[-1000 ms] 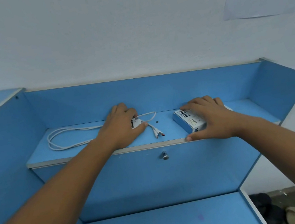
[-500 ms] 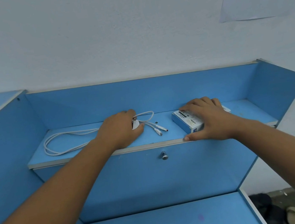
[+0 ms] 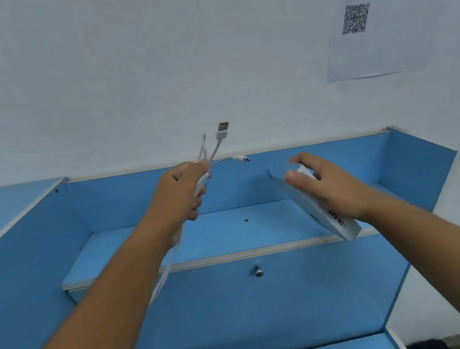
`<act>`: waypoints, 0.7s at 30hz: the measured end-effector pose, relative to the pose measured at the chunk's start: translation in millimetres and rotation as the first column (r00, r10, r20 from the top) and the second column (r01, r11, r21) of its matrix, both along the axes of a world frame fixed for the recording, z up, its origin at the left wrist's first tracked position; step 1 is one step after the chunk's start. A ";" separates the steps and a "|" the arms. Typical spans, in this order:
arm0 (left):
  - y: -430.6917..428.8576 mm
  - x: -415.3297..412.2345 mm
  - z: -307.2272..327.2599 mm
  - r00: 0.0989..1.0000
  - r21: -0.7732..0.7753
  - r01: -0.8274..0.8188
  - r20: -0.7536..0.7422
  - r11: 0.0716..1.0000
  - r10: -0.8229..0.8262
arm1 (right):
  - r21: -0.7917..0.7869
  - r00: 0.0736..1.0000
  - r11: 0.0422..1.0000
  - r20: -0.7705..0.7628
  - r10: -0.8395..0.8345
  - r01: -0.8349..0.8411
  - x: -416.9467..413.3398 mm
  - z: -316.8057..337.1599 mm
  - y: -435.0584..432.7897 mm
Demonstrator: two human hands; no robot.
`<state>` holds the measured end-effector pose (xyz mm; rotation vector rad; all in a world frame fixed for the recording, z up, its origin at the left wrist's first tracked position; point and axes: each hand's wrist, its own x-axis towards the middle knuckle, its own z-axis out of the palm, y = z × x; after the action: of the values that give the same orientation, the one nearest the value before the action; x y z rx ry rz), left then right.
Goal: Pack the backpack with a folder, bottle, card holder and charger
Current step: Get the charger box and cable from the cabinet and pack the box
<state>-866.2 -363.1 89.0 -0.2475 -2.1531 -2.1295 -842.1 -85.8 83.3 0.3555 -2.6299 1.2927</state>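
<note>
My left hand [image 3: 180,193] is closed around a white charger cable [image 3: 220,138], lifted above the blue shelf [image 3: 216,239]. Its plug ends stick up and out past my fingers, one with a red tip, and the rest of the cord hangs blurred below my wrist. My right hand [image 3: 328,182] grips a white box with blue sides and black print [image 3: 319,212], held tilted in the air over the shelf's right part. The backpack, folder, bottle and card holder are not in view.
The blue shelf sits inside a blue desk hutch with side walls left and right [image 3: 419,168]. A metal knob [image 3: 258,271] sticks out of the front panel under the shelf. A paper with a QR code [image 3: 372,20] hangs on the white wall.
Both hands have risen off the shelf. The left took up the cable and the right picked up the box, which is now tilted; the shelf surface is bare.
</note>
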 end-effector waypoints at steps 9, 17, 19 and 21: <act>-0.8 22.6 5.3 0.921 0.578 0.177 0.189 0.797 -0.342 | -0.706 0.899 0.707 0.277 0.339 -0.049 16.6 16.9 -5.6; 3.0 20.3 -26.0 0.876 0.607 0.183 0.256 0.773 -0.408 | -0.784 0.897 0.619 0.307 0.318 0.049 19.8 0.0 -9.2; 6.5 18.0 -27.2 0.862 0.613 0.211 0.250 0.761 -0.441 | -0.794 0.905 0.606 0.294 0.307 0.052 21.1 -0.3 -12.6; 11.1 15.2 -28.8 0.848 0.608 0.252 0.237 0.753 -0.475 | -0.806 0.920 0.589 0.272 0.281 0.058 23.2 -2.3 -15.7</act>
<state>-851.0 -352.0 60.2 -0.2372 -1.5926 -3.1662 -818.9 -101.5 81.0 0.1184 -1.9183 2.6340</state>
